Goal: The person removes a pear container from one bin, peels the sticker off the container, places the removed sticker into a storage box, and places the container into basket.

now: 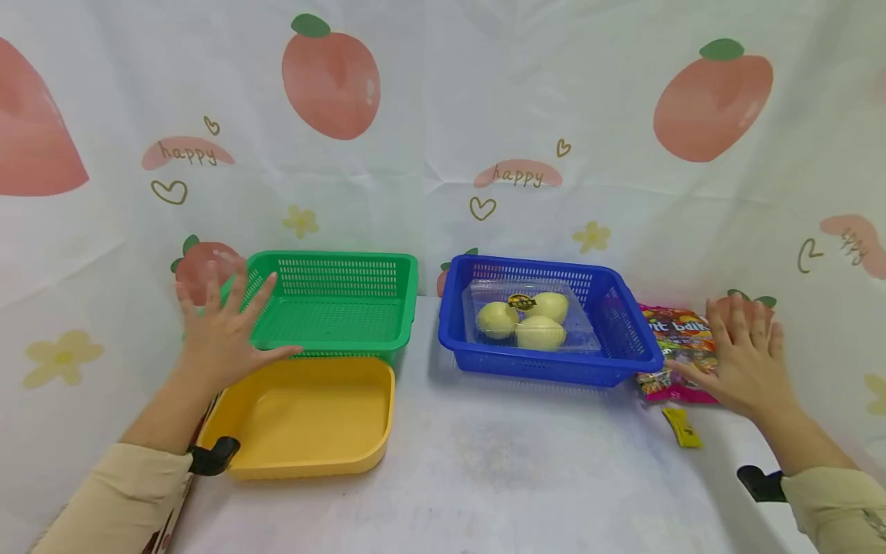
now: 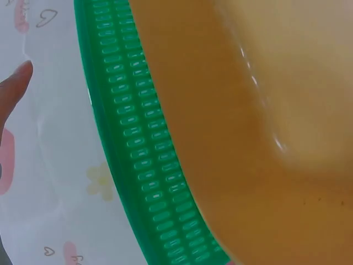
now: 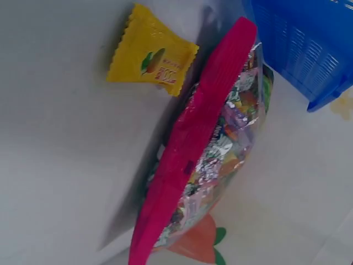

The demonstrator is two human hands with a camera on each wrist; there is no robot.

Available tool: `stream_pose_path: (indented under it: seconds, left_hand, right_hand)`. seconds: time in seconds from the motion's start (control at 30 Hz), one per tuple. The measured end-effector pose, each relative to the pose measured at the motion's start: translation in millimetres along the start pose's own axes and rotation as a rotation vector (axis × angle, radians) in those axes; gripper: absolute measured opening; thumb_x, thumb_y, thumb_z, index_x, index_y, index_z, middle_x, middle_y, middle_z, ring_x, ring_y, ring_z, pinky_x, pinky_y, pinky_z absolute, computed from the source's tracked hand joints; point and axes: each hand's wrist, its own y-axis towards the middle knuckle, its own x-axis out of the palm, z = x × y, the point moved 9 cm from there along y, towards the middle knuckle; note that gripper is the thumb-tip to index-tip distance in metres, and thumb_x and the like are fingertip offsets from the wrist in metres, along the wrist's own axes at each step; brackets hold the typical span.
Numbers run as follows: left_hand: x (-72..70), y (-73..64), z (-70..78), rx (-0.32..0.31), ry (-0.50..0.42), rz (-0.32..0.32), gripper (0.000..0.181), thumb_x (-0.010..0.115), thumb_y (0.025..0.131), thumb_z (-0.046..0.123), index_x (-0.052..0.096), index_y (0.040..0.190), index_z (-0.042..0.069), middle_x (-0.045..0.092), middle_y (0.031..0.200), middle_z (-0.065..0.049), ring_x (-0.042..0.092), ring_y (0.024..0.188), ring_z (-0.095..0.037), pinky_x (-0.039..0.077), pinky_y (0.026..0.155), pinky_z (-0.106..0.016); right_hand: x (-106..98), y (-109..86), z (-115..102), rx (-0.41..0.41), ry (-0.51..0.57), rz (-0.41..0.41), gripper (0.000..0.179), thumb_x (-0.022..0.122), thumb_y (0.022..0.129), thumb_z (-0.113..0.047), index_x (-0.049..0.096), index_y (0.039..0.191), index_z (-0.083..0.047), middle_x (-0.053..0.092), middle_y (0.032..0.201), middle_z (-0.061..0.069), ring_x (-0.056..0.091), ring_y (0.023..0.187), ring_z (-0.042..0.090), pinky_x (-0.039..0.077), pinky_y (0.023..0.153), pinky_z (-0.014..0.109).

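My left hand (image 1: pixel 220 338), fingers spread and holding nothing, is raised over the left side of the green basket (image 1: pixel 332 323) and the yellow tray (image 1: pixel 311 415). One finger of it shows at the edge of the left wrist view. On the right, my right hand (image 1: pixel 751 365) is spread too, beside a pink-edged bag of candy (image 1: pixel 681 346) and overlapping it in the head view. A small yellow wrapped candy (image 3: pixel 151 52) lies in front of the bag. The blue basket (image 1: pixel 547 371) holds a clear plastic box (image 1: pixel 584 338) with three pale round fruits (image 1: pixel 540 333).
A white cloth (image 1: pixel 443 92) printed with peaches, hearts and flowers hangs behind and covers the table. The yellow tray stands right in front of the green basket. The blue basket's right corner is close to the candy bag. A flat patterned edge (image 1: pixel 169 515) shows beside the left sleeve.
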Motion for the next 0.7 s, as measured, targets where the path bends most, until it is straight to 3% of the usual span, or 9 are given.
stream_pose_path:
  seconds: [0.17,0.47,0.6,0.7]
  left_hand:
    - [1.7,3.6,7.5,0.02,-0.018,0.035,0.111,0.008,0.063,0.094,0.009,0.151,0.026,-0.013,0.158,-0.007,-0.02,0.142,-0.035,-0.007,0.101,-0.076]
    - [15.4,17.5,16.4,0.001,-0.042,-0.059,0.111,0.018,0.063,0.093,0.007,0.151,0.027,-0.014,0.157,-0.009,-0.016,0.141,-0.043,-0.003,0.101,-0.077]
    - [22.2,25.8,22.9,-0.009,-0.062,-0.098,0.107,0.043,0.07,0.084,0.005,0.151,0.026,-0.018,0.156,-0.007,-0.019,0.14,-0.041,-0.004,0.103,-0.075]
    - [28.1,34.0,27.7,-0.026,-0.105,-0.132,0.106,0.065,0.073,0.061,0.005,0.151,0.023,-0.017,0.156,-0.009,-0.014,0.141,-0.042,0.0,0.104,-0.074]
  right_hand:
    - [-1,6.8,-7,-0.029,-0.014,0.016,0.106,0.048,0.08,-0.068,-0.015,0.148,-0.017,-0.026,0.151,0.014,-0.03,0.137,0.034,-0.024,0.109,0.054]
    - [2,20.4,-16,-0.013,0.015,-0.02,0.104,0.046,0.082,-0.067,-0.018,0.147,-0.018,-0.024,0.151,0.02,-0.027,0.137,0.039,-0.018,0.109,0.06]
    - [3,28.2,-18,-0.003,0.034,-0.031,0.103,0.046,0.083,-0.066,-0.018,0.147,-0.017,-0.024,0.151,0.02,-0.027,0.137,0.039,-0.018,0.109,0.059]
    - [3,34.0,-20,0.006,0.058,-0.035,0.102,0.046,0.083,-0.065,-0.018,0.147,-0.017,-0.024,0.151,0.021,-0.029,0.136,0.038,-0.019,0.109,0.059]
